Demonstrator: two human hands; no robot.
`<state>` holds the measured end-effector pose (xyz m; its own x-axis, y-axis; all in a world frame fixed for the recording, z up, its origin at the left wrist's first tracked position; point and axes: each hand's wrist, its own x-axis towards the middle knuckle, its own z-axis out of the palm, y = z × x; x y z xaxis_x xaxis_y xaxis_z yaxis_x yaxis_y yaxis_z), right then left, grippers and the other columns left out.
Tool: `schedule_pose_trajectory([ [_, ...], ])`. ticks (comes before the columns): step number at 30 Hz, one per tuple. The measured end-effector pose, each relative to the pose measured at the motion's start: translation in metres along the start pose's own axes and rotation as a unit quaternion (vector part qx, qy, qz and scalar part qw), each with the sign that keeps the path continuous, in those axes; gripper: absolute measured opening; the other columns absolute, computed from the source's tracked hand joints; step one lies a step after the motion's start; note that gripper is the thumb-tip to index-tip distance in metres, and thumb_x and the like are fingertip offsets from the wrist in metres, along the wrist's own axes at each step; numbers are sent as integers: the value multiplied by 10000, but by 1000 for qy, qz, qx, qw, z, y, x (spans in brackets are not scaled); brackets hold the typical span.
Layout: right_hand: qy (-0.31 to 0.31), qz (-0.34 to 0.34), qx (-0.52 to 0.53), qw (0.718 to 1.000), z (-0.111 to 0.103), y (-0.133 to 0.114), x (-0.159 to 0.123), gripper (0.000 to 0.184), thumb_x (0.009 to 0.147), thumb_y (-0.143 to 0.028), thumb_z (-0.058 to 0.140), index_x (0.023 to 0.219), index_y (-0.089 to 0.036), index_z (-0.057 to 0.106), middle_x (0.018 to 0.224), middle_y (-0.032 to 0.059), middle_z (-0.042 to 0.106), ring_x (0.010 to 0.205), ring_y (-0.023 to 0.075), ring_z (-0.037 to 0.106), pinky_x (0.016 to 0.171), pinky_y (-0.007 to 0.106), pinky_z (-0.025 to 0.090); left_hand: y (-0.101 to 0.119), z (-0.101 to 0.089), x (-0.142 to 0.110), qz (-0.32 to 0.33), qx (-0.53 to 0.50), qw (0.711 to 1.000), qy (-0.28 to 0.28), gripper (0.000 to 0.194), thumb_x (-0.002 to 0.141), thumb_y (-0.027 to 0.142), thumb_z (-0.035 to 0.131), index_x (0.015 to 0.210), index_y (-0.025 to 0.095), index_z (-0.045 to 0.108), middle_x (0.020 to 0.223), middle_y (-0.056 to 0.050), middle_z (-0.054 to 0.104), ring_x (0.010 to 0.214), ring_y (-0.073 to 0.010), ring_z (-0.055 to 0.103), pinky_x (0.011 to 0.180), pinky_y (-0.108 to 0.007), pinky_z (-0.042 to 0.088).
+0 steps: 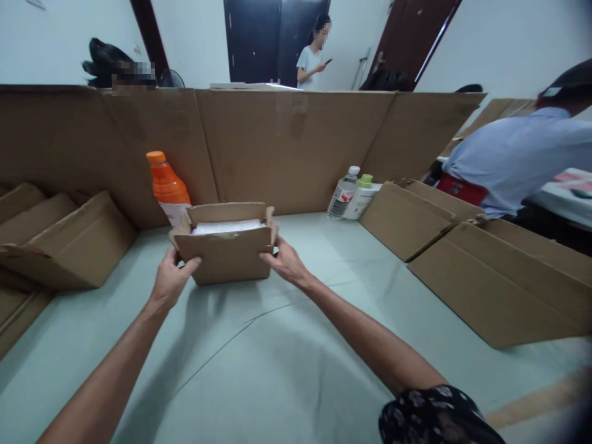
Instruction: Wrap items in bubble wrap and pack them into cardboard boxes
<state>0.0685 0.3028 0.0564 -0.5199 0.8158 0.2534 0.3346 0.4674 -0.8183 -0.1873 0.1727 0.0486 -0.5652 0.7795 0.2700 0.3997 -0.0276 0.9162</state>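
Gripping the small cardboard box (229,259) from both ends, I have its broad front face turned towards me and its top open. My left hand (169,280) pinches the left end, thumb on the front, fingers going round the side; my right hand (287,262) does the same at the right end, its thumb lying on the front near the edge. The box is beyond the middle of the cloth-covered counter (259,376), just in front of the orange bottle (169,185). Whether its base bears on the cloth or hangs slightly above it, I cannot tell.

Inside, near the rim, lies something whitish and shiny (226,227), perhaps plastic-wrapped. With the top open, I judge it best to hold the box level and let both hands move at the same pace, so that neither end dips. The pinch should be firm enough to stop slipping but light enough not to bow the walls; the cardboard at the top corners looks ragged and could fold under a hard squeeze. Gripping lower on the ends would probably steady it more.

The orange bottle is the thing to watch, since a careless push away from me or to the left could knock it. The clear water bottle (343,196) and the green-capped bottle (362,198) stand well apart to the right, beside the larger boxes (499,283).
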Motion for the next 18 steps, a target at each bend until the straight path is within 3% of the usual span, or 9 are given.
schedule_pose_trajectory([
  [2, 8, 21, 4, 1000, -21, 11, -16, 447, 793, -317, 638, 1208, -153, 627, 1036, 94, 744, 751, 198, 640, 745, 350, 546, 19, 16, -22, -13, -14, 1000, -20, 585, 702, 446, 687, 1201, 153, 605, 1139, -111, 715, 1046, -262, 671, 929, -407, 551],
  [5, 24, 28, 0, 999, -51, 27, -42, 393, 780, -360, 661, 1111, -149, 648, 1034, 118, 748, 861, 257, 685, 789, 389, 562, 37, 25, -63, 8, -19, 998, -59, 589, 755, 383, 657, 1297, 166, 575, 1250, -124, 683, 1107, -254, 656, 945, -395, 548],
  [7, 8, 15, 11, 1000, -55, 29, -51, 400, 794, -393, 678, 1125, -171, 648, 1079, 130, 745, 950, 295, 695, 832, 419, 564, 39, 17, -91, 3, -8, 999, -52, 593, 784, 364, 639, 1342, 181, 555, 1319, -132, 652, 1149, -254, 644, 968, -390, 542],
  [9, -31, -7, 27, 999, -41, 21, -50, 381, 810, -399, 684, 1129, -193, 653, 1092, 145, 744, 979, 311, 695, 851, 431, 559, 33, -3, -119, -33, 9, 999, -15, 596, 809, 376, 630, 1370, 199, 533, 1337, -132, 640, 1144, -255, 652, 970, -393, 545],
  [12, -105, -58, 65, 991, 13, -7, -31, 350, 823, -371, 672, 1128, -200, 660, 1084, 139, 740, 977, 298, 692, 867, 422, 559, 16, -48, -160, -104, 38, 991, 73, 600, 822, 443, 645, 1364, 222, 515, 1302, -129, 648, 1099, -266, 677, 948, -408, 561],
  [15, -173, -122, 114, 971, 90, -47, -4, 450, 834, -327, 649, 1258, -188, 600, 1207, 106, 707, 1057, 264, 669, 938, 412, 546, -1, -96, -195, -154, 46, 969, 188, 644, 805, 499, 663, 1374, 245, 496, 1323, -128, 627, 1137, -288, 667, 984, -442, 560],
  [18, -245, -173, 137, 944, 175, -91, 17, 478, 876, -264, 592, 1344, -194, 522, 1293, 84, 667, 1123, 237, 632, 1004, 402, 511, -13, -133, -214, -167, 43, 935, 310, 743, 775, 508, 699, 1433, 261, 459, 1428, -129, 556, 1268, -337, 596, 1117, -539, 471],
])
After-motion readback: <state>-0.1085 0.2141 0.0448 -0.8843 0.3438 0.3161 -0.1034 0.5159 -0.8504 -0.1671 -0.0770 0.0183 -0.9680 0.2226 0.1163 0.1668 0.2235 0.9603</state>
